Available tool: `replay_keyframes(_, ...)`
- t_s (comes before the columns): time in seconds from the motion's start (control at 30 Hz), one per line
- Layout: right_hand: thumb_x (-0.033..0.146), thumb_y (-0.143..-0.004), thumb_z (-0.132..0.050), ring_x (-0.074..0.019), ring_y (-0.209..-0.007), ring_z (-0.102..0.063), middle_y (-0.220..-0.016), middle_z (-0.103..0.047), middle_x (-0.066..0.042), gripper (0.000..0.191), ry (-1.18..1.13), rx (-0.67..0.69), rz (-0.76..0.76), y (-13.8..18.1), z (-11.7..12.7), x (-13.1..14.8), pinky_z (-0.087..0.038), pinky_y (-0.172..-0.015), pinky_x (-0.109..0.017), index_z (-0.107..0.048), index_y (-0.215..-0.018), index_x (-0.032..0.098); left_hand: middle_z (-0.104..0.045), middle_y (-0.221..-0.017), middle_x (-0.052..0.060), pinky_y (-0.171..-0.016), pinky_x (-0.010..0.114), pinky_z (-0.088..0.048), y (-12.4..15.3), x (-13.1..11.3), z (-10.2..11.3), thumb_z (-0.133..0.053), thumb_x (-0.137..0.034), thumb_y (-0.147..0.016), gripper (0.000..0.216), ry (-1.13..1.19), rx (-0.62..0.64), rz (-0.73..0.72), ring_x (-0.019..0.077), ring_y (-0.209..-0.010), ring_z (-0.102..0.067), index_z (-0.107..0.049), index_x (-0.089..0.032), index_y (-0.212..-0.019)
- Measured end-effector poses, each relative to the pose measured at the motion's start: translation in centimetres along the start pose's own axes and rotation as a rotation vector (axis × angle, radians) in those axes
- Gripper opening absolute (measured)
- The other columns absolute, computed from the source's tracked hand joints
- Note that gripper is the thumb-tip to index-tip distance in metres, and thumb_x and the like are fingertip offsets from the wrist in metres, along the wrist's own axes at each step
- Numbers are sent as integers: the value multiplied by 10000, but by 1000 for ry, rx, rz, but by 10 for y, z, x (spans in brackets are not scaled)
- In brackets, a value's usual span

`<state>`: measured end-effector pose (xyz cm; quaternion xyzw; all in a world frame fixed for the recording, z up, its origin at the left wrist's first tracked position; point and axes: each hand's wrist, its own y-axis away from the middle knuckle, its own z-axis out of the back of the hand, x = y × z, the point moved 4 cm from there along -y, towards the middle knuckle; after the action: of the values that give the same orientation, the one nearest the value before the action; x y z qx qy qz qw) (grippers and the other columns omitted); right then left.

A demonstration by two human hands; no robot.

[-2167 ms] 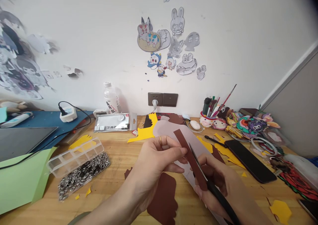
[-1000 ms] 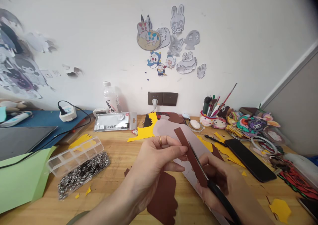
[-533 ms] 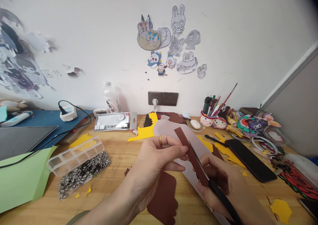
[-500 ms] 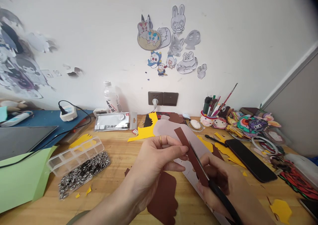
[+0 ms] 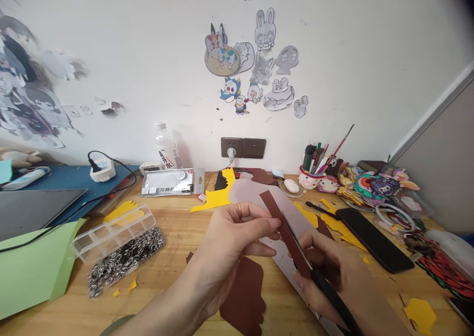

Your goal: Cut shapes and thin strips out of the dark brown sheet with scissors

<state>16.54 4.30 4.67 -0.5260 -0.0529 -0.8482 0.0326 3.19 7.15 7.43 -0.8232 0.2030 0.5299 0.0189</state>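
Note:
My left hand (image 5: 231, 242), a ring on one finger, pinches a narrow brown paper strip (image 5: 278, 216) between thumb and fingers above the wooden desk (image 5: 177, 276). My right hand (image 5: 335, 269) grips black-handled scissors (image 5: 326, 289), whose blades run up along the strip's right edge. A pale pink sheet (image 5: 246, 193) lies under and behind both hands. A larger brown paper piece (image 5: 244, 296) rests on the desk below my left hand.
A clear compartment box with metal eyelets (image 5: 118, 249) and green paper (image 5: 33, 267) lie at left. Yellow scraps (image 5: 217, 195), a black phone (image 5: 374, 239), a pen cup (image 5: 309, 178) and colourful cutouts (image 5: 370, 185) sit at right. A bottle (image 5: 166, 148) stands by the wall.
Almost nothing differs. My hands, the strip and the scissors stay in the same place, with only a slight shift of the view.

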Motion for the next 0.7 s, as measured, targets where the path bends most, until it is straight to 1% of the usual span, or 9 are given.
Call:
replay_keyframes(0.4,97,-572,-470,-93,-422,-385,-451,-406,86,134,79,-22,9,1,1,-2,-259,-387,-189,-421,-609,216,-556,-638,8,-513,155,-460,-2,0,1,-685,-188,-619,113,-3,-11,4,78,-606,-524,-604,-110,-604)
replay_keyframes(0.53,106,-576,-466,-98,-427,-391,-460,-402,84,135,61,-1,29,0,1,-4,-261,-399,-201,-405,-614,220,-552,-635,8,-511,157,-460,-2,-1,1,-680,-184,-620,112,-3,-15,3,78,-604,-520,-601,-109,-598)
replay_keyframes(0.7,120,-565,-472,-95,-407,-379,-441,-384,87,129,68,-15,18,-2,2,-4,-246,-384,-200,-399,-597,221,-553,-627,7,-505,152,-457,-2,-1,1,-687,-179,-609,114,-6,-26,10,76,-597,-519,-600,-107,-596)
